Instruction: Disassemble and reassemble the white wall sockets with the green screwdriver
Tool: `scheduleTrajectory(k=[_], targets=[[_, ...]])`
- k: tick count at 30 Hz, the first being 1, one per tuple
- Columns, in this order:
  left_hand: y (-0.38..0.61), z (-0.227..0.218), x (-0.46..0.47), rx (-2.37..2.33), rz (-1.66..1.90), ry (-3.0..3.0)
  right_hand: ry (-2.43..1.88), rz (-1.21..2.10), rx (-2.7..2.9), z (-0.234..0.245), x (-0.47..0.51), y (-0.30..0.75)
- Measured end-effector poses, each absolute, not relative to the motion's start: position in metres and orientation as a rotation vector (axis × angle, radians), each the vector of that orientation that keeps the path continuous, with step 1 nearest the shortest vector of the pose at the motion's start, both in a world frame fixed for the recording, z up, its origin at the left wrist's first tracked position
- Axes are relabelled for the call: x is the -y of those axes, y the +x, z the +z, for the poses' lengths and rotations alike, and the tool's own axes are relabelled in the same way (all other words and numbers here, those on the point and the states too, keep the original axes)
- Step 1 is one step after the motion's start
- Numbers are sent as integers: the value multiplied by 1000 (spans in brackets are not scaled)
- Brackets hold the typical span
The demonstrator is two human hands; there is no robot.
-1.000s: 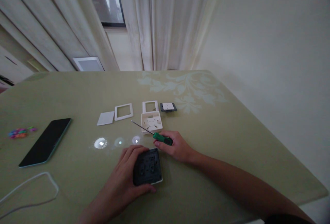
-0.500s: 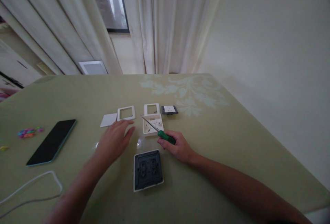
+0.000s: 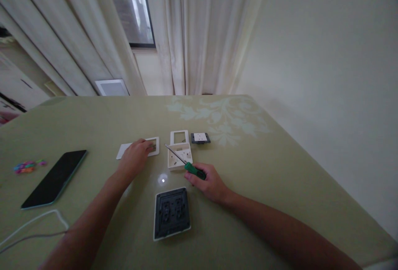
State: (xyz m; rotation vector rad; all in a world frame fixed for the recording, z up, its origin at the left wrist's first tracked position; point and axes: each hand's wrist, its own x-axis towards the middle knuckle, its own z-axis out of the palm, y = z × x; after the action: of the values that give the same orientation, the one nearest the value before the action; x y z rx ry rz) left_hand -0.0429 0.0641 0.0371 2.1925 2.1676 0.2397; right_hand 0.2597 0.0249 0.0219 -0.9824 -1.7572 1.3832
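A: Nearest part? (Clock ctr. = surface-mount back box (image 3: 184, 153).)

B: Wall-switch panel (image 3: 172, 213), 6 o'clock; dark back up, on table (image 3: 264, 170), apart from both hands.

A: And to the L?

B: White cable (image 3: 56, 210), approx. 8 o'clock; then black-screened mobile device (image 3: 54, 179), near 9.

A: R hand (image 3: 208, 183)?

B: At 4 o'clock, fingers wrapped round a green-handled screwdriver (image 3: 195, 171). Shaft points to 10, across the box as seen; contact w/ box: can't tell.

A: Small multicoloured pieces (image 3: 27, 166)?

B: 9 o'clock, well apart, past the device.

A: L hand (image 3: 136, 155)?

B: Also 9, nearer the box. Fingertips at the opening of a white faceplate frame (image 3: 157, 145); whether they grip it, can't tell. Hand partly hides white cover plate (image 3: 122, 151).

A: Farther?

B: Second frame (image 3: 179, 131), 12 o'clock, just behind box; socket insert (image 3: 200, 138), 2 o'clock, white face up, just beside that frame. Farthest: curtains (image 3: 199, 34), 12 o'clock, beyond table.
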Motion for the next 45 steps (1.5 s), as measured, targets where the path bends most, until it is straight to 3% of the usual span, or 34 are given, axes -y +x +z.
scheduleTrajectory(k=[12,19,25,29,45], targets=[[-35,45,-72,-2176,273,2138,-998,1394,1748,22,-25,262],[-25,60,-29,-2216,468,2117,-1030,1412,1771,26,-24,264],[-31,50,35,-1575,757,1917,-1020,1587,1897,45,-25,274],[-45,46,45,-1360,701,1692,-1043,1616,1940,55,-18,280],[-34,45,56,-1188,599,1601,-997,1474,1981,48,-1,285]])
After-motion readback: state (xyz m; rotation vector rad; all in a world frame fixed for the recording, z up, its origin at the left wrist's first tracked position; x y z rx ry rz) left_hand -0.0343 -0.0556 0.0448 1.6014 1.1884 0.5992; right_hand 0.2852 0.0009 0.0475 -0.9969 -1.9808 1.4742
